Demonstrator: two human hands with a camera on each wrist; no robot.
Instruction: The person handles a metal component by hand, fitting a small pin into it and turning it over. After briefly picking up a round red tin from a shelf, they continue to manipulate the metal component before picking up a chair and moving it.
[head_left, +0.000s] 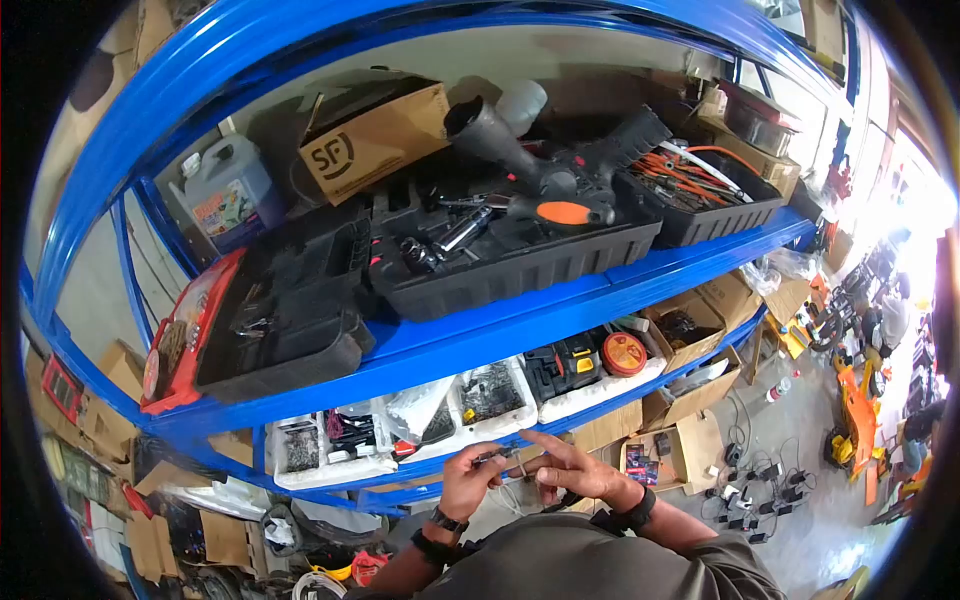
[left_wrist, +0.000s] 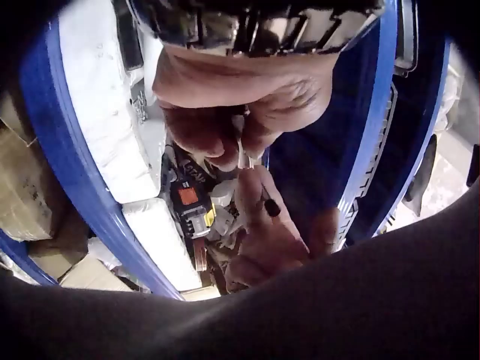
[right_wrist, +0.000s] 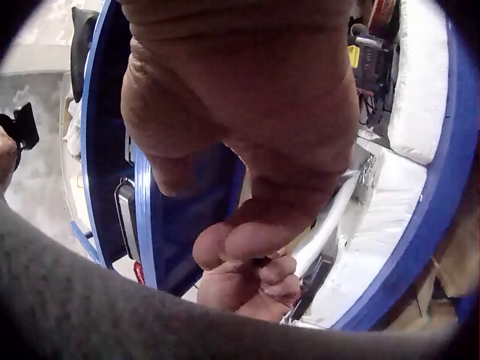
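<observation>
My left hand (head_left: 468,487) pinches a small, thin metal piece (left_wrist: 240,139) between thumb and fingers, under the wristband in the left wrist view. From the right, my right hand (head_left: 585,475) meets it, with a forefinger stretched out and the thumb apart. In the left wrist view the right fingertips touch the end of the piece, and a small dark tip (left_wrist: 271,208) shows beside them. The right hand (right_wrist: 247,127) covers much of the right wrist view, its fingertips against the left hand (right_wrist: 240,289). The piece's full shape is hidden by the fingers.
Above the hands, a blue shelf (head_left: 480,345) bears an open black tool case (head_left: 520,270), a tray of tools (head_left: 715,215) and an SF carton (head_left: 385,140). White foam boxes (head_left: 340,472) of small parts line the lower shelf. Cables (head_left: 765,490) lie on the floor at right.
</observation>
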